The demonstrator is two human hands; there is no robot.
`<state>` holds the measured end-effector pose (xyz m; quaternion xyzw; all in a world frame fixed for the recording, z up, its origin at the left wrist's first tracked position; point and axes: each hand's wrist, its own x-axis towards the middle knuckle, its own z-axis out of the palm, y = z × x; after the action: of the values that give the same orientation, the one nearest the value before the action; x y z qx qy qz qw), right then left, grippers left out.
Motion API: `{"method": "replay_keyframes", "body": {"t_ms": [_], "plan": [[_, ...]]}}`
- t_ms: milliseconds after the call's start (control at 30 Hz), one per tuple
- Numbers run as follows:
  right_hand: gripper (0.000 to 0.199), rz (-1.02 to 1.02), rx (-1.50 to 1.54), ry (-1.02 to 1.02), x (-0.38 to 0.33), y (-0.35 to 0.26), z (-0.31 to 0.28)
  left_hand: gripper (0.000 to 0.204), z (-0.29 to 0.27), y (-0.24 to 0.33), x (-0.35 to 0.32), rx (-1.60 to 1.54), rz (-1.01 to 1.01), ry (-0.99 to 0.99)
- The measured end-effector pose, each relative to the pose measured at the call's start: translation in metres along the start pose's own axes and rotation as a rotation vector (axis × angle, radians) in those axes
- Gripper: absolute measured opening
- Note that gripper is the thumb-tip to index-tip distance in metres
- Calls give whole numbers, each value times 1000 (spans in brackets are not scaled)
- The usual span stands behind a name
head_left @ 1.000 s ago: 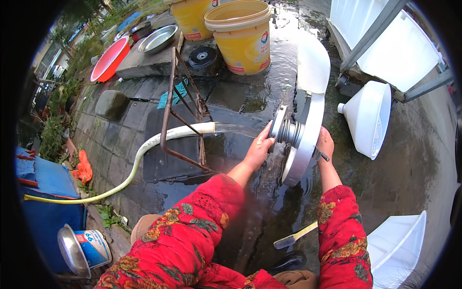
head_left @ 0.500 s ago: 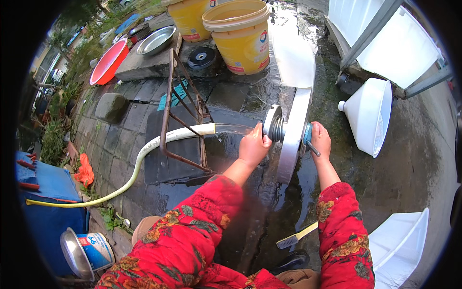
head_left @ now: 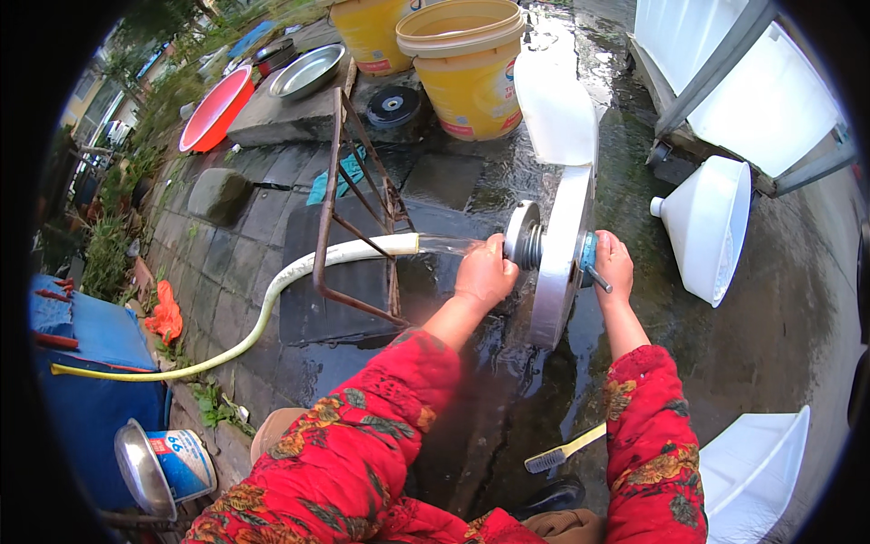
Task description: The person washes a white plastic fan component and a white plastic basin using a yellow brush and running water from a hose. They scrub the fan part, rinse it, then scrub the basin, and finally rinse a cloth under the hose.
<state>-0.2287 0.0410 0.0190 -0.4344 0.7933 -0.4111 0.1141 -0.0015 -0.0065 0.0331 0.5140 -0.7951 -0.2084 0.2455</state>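
Disc (head_left: 557, 272) – white, w/ a metal hub (head_left: 523, 236) on its left face – is standing on edge on the wet ground (head_left: 625, 163), roughly mid-frame, between both hands. Left hand (head_left: 485, 272) is reaching in from lower left, arm extended fwd, fingers curled shut around the hub side of the disc, knuckles up. Right hand (head_left: 613, 265) is coming in from the lower right, forearm nearly straight up the frame, fingers wrapped over the blue cap (head_left: 587, 257) on the disc's right face, just above a small metal pin (head_left: 599, 280) sticking out. Both sleeves are red w/ floral print. Hose (head_left: 272, 304) is lying across the paving from the left, its end propped on a rusty frame (head_left: 349, 208), water (head_left: 449, 243) running out toward the left hand & hub. Yellow bucket (head_left: 467, 68) is sitting beyond the disc; white funnel (head_left: 707, 227) is lying well right of it. Brush (head_left: 562, 451) is resting on the ground near the right elbow.
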Motion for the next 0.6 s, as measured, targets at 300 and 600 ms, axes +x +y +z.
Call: {"method": "replay_keyframes", "body": {"t_ms": [300,600], "plan": [[37,-68,-23,9,-6,-3,-3,27,0,16,-2,106,-52,86],[29,-212,-3,69,-13,0,4,30,-9,17,-4,91,-212,13]]}}
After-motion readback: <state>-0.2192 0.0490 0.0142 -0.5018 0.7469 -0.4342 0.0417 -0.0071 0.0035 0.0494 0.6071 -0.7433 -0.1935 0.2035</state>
